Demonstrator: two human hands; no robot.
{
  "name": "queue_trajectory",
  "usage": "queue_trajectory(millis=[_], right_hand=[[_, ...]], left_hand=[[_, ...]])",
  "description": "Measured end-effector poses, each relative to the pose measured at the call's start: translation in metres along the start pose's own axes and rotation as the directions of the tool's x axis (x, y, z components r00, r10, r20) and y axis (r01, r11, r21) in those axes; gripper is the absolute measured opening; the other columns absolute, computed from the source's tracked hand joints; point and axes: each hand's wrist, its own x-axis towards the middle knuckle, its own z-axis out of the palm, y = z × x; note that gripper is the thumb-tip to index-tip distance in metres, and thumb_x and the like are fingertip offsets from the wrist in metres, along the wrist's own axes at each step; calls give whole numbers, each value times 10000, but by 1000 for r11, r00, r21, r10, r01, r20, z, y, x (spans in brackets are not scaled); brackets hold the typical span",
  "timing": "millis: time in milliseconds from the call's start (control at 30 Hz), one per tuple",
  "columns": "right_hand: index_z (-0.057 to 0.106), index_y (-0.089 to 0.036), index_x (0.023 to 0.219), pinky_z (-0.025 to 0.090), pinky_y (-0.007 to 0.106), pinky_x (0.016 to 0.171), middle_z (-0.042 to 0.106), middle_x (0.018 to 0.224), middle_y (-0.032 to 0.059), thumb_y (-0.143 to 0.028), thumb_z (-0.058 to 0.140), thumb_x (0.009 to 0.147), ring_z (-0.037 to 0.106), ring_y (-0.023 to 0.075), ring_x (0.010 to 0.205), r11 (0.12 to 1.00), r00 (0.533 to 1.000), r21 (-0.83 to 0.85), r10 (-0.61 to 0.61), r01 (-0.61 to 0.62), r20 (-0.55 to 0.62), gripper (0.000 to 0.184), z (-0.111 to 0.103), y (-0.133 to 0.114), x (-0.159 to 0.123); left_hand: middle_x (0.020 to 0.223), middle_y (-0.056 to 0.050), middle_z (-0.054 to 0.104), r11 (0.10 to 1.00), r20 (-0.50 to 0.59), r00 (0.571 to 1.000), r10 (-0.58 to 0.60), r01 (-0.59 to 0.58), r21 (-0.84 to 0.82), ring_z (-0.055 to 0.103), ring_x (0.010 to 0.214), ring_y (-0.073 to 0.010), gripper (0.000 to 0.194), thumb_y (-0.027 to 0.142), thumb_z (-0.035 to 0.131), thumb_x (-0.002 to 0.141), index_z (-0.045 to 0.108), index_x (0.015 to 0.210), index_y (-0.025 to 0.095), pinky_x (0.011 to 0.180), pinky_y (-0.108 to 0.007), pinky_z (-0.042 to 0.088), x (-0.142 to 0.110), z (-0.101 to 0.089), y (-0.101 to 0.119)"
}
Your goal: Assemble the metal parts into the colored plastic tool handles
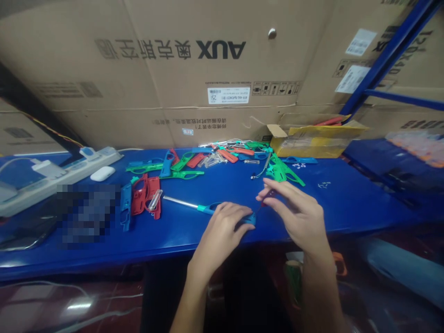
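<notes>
My left hand (227, 226) is closed around the blue handle of a long-necked lighter (204, 209), pressing it to the table. The lighter's metal tube points left, with a teal collar where it meets the handle. Just right of the handle's end, my right hand (300, 212) pinches a small screwdriver (268, 200) with a dark red grip. Its thin shaft slants down toward the lighter's end; whether the tip touches is too blurred to tell. Beyond both hands lies a pile of red, green and blue lighter shells (180, 162). A clear fuel tank (155, 200) rests on red shells (140, 194) at the left.
The blue tabletop (187, 236) ends close in front of me. A power strip (69, 173) and a white earbud case (102, 173) are on the left. An open yellow-taped carton (312, 138) stands at the back right. Large cardboard (173, 69) walls the rear. Small white pieces (324, 185) lie right.
</notes>
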Motion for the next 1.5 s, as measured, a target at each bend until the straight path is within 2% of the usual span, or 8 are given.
queue_trajectory(millis=[267, 467, 600, 800, 1000, 1167, 1333, 1500], right_hand=[[601, -319, 1372, 554, 322, 870, 696, 1146, 34, -140, 463, 1029, 670, 161, 1017, 1000, 998, 9, 8, -9, 67, 411, 3, 1, 2], [739, -302, 1148, 558, 310, 789, 681, 938, 13, -190, 687, 920, 664, 166, 866, 998, 996, -62, -20, 14, -91, 259, 5, 2, 1], [651, -297, 1297, 569, 324, 847, 700, 1128, 43, -182, 494, 1025, 681, 172, 996, 997, 997, 29, 66, -67, 25, 335, 4, 1, 0], [735, -290, 1130, 562, 325, 809, 668, 939, 20, -214, 694, 917, 659, 172, 878, 998, 996, -57, 12, -17, -88, 230, 1, 1, -1], [560, -311, 1402, 578, 349, 865, 693, 1125, 44, -196, 499, 1021, 682, 183, 1014, 988, 994, 114, 97, -101, 41, 403, 0, 1, -5], [729, -279, 1125, 566, 323, 804, 674, 919, 19, -233, 705, 909, 667, 172, 849, 998, 996, -46, 26, -30, -84, 222, 3, 4, -1], [598, -266, 1326, 585, 349, 876, 694, 1158, 74, -227, 492, 1025, 694, 193, 1018, 997, 995, 9, 80, -80, 60, 321, 2, 9, -4], [633, -298, 1254, 592, 374, 858, 697, 997, 28, -210, 669, 931, 706, 190, 900, 996, 998, 74, 47, -43, -52, 337, 2, 13, -8]], left_hand=[[1168, 11, 725, 1000, -3, 1000, -8, 9, 9, 610, 1124, -196, 257, 283, 724, 906, 681, 1158, 265, 1040, -372, 422, 0, 0, 1], [1174, 16, 727, 1000, 4, 1000, -13, 13, 11, 611, 1129, -193, 264, 283, 718, 912, 675, 1172, 271, 1044, -375, 424, 1, 0, 0], [1166, 3, 730, 1000, -4, 1000, -15, 16, 14, 618, 1125, -201, 259, 282, 729, 904, 686, 1158, 266, 1045, -387, 432, 1, 0, 0], [1165, -4, 732, 1000, 6, 1000, -12, 12, 6, 626, 1123, -208, 261, 286, 723, 907, 689, 1165, 264, 1040, -401, 441, 1, -1, 0], [1161, -8, 736, 1000, -3, 1000, -19, 19, 9, 628, 1124, -209, 262, 289, 728, 903, 696, 1162, 262, 1036, -399, 444, 1, -1, 1], [1159, 4, 736, 1000, -5, 1000, -17, 17, -3, 620, 1117, -201, 268, 285, 736, 897, 689, 1159, 259, 1036, -387, 429, 1, -1, 3], [1152, 2, 736, 1000, -15, 1000, -16, 16, -16, 626, 1108, -199, 262, 288, 732, 900, 686, 1156, 255, 1031, -377, 426, 1, -1, 4], [1157, -1, 737, 1000, -7, 1000, -16, 16, -20, 624, 1117, -209, 260, 290, 730, 901, 687, 1155, 254, 1030, -383, 425, 1, -1, 4]])
